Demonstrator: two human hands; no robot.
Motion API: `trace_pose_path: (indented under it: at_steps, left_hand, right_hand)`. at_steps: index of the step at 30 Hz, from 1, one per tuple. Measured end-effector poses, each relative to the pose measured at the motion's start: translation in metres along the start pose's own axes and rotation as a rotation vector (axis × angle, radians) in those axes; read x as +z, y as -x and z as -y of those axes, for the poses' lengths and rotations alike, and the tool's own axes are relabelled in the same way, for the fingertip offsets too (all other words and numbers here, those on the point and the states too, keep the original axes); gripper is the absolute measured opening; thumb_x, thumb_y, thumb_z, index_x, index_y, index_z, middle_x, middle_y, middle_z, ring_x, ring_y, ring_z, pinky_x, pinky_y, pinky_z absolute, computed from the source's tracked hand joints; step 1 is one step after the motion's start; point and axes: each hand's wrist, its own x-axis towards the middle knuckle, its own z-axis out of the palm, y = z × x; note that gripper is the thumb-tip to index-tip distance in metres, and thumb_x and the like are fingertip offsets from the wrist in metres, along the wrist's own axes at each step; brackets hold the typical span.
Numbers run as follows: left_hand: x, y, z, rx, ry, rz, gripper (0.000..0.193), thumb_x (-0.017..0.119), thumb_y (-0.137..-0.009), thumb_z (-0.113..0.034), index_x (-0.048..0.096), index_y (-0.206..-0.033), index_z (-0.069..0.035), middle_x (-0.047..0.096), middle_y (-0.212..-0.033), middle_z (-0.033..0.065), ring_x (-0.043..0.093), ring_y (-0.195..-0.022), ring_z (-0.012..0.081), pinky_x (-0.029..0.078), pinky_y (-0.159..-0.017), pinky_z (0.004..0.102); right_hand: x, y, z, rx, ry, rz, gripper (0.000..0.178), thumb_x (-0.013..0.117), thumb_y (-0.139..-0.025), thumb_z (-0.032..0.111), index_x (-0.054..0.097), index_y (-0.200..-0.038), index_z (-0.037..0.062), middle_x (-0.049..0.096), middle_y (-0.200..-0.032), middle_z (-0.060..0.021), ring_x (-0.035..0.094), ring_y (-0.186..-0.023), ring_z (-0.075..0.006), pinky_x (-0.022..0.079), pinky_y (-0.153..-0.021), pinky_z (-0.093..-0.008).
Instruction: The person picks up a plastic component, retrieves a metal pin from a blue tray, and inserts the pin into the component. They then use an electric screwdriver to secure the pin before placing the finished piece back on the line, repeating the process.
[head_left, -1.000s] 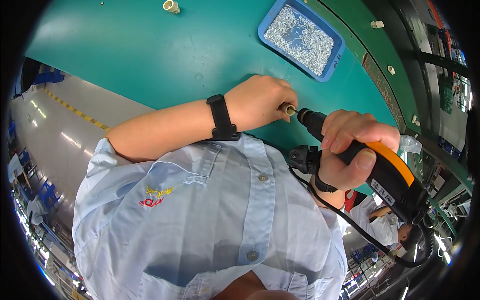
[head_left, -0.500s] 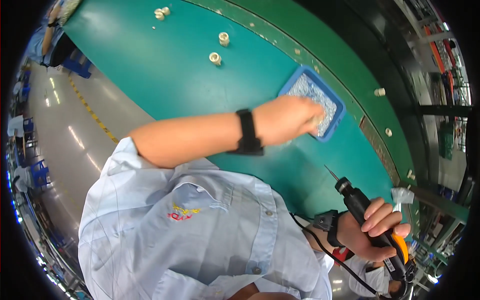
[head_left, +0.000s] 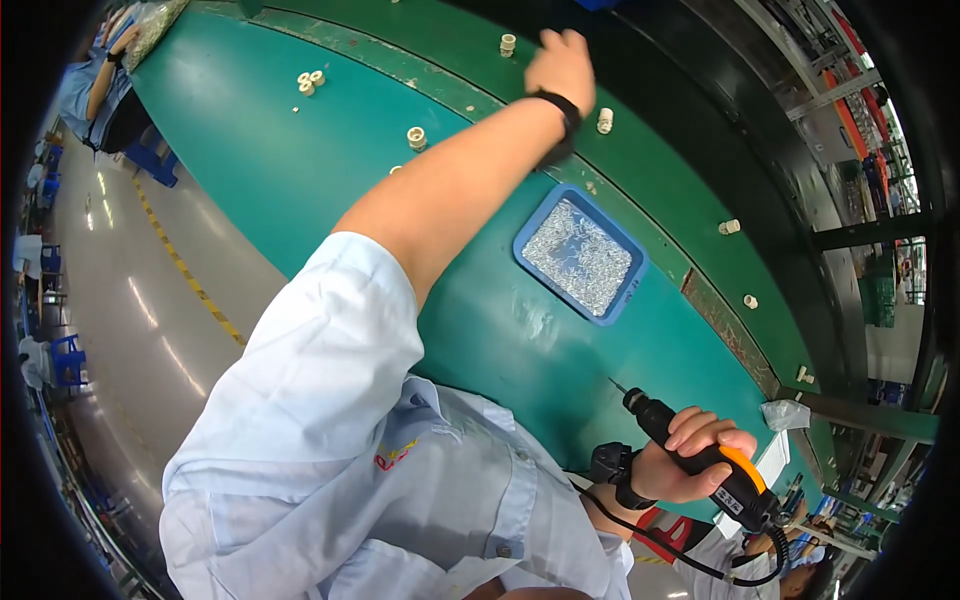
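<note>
My left hand reaches over the dark green belt at the far side, its fingertips stretched out and slightly apart; nothing shows in them. Beside it on the belt stand a cream cylindrical fitting and another cream fitting. My right hand is wrapped round a black and orange electric screwdriver, whose thin bit points up and left over the bench. Between the hands lies a blue tray of small silvery screws, neither hand touching it.
Several cream fittings sit on the green bench at the far left, with another fitting nearer my left arm. More lie along the belt to the right. A clear plastic bag rests at the right edge. A co-worker is at far left.
My left hand has moved from over the screw tray up and away to the belt. A fitting now stands on the belt near my wrist. The right hand still grips the screwdriver.
</note>
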Motion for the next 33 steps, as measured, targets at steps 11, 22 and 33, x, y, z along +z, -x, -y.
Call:
trace_pose_path:
  at_steps: [11, 22, 33]
  left_hand:
    - [0.002, -0.071, 0.117, -0.139, 0.059, 0.089, 0.012, 0.064, -0.080, -0.018, 0.066, -0.087, -0.009, 0.066, -0.081, 0.0083, 0.064, -0.070, 0.0174, 0.051, -0.068, 0.0310]
    - [-0.143, 0.203, 0.005, 0.525, 0.513, 0.943, 0.010, 0.063, -0.074, -0.003, 0.060, -0.083, -0.005, 0.059, -0.079, 0.0105, 0.059, -0.076, 0.0286, 0.047, -0.065, 0.0344]
    - [-0.129, 0.244, 0.037, 0.579, 0.539, 0.945, 0.019, 0.066, -0.074, -0.005, 0.059, -0.091, -0.006, 0.057, -0.091, 0.0066, 0.058, -0.076, 0.0278, 0.048, -0.065, 0.0350]
  right_hand:
    - [0.004, 0.003, 0.005, 0.033, 0.063, -0.014, 0.036, 0.054, -0.086, 0.040, 0.042, -0.093, 0.0063, 0.040, -0.056, -0.0004, 0.039, -0.044, -0.0112, 0.031, -0.043, -0.0245]
    - [0.016, 0.000, 0.006, 0.055, -0.007, 0.067, 0.038, 0.053, -0.086, 0.042, 0.044, -0.094, 0.0060, 0.042, -0.056, -0.0009, 0.041, -0.044, -0.0118, 0.032, -0.044, -0.0255]
    - [0.011, 0.004, 0.003, 0.047, -0.060, 0.154, 0.035, 0.050, -0.088, 0.037, 0.045, -0.096, 0.0043, 0.041, -0.056, -0.0018, 0.042, -0.045, -0.0123, 0.032, -0.045, -0.0262]
